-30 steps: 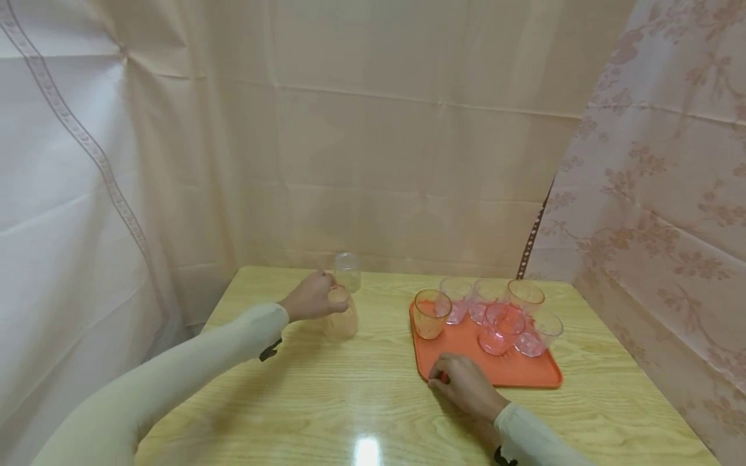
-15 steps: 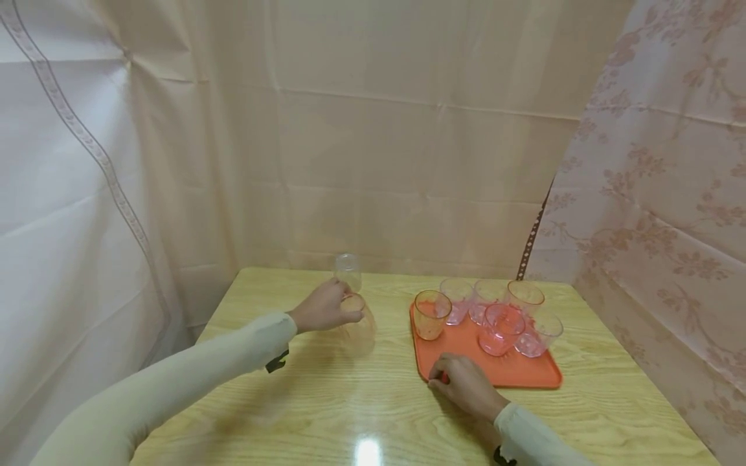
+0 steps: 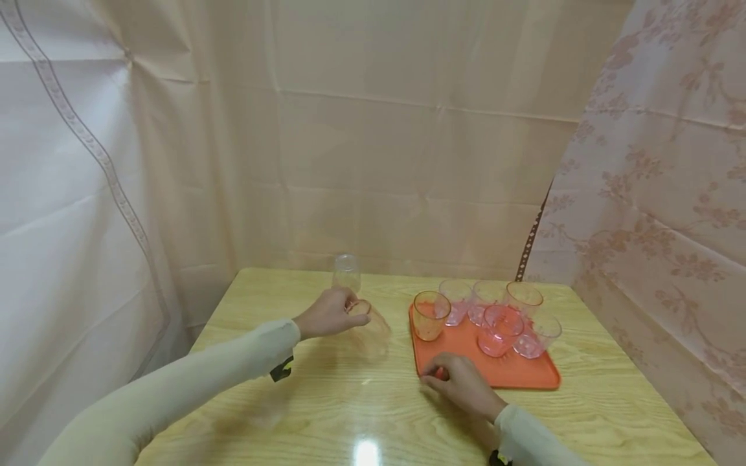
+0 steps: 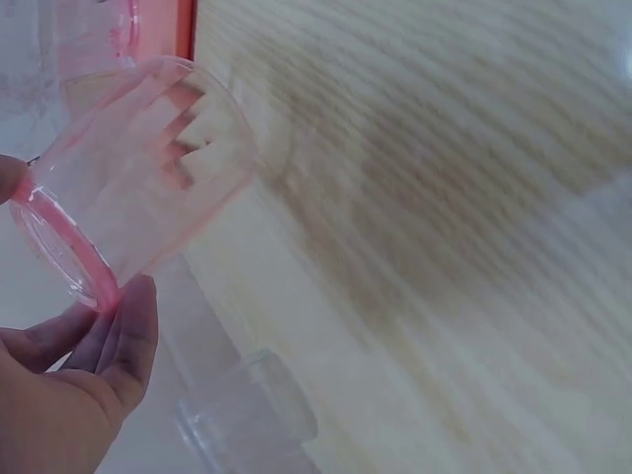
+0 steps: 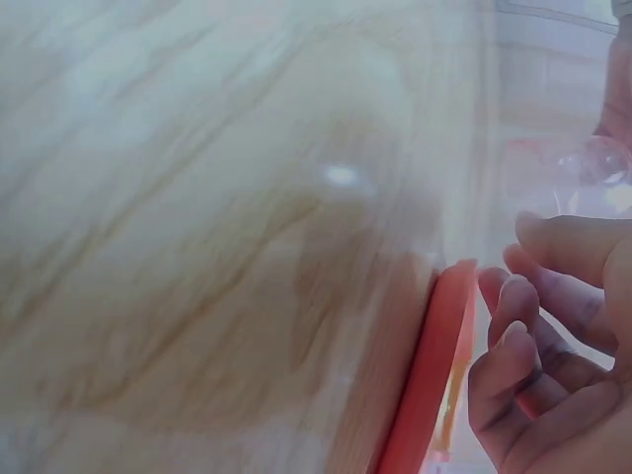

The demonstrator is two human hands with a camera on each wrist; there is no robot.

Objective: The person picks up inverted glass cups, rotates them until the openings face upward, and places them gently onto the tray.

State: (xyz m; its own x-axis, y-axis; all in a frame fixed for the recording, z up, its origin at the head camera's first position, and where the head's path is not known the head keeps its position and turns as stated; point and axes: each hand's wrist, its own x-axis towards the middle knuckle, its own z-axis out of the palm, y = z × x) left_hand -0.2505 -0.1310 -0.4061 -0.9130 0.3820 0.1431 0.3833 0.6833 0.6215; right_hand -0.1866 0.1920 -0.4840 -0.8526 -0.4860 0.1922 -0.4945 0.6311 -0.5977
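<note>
Nearest, the right hand rests at the near-left corner of the orange tray, its fingers curled at the rim; it has hardly shifted over the last second, so the tray stays steadied on the tabletop. A little further out, the left hand holds a clear pink-rimmed cup, fingers pinching it at the rim. A second ago that cup was upright near the hand; now it is carried rightward and tipped on its side, mouth toward the hand, just above the wood and close to the tray's left edge. That suggests it is on its way to join the others. Beyond, 6 cups stand on the tray, and a clear jar sits near the curtain.
</note>
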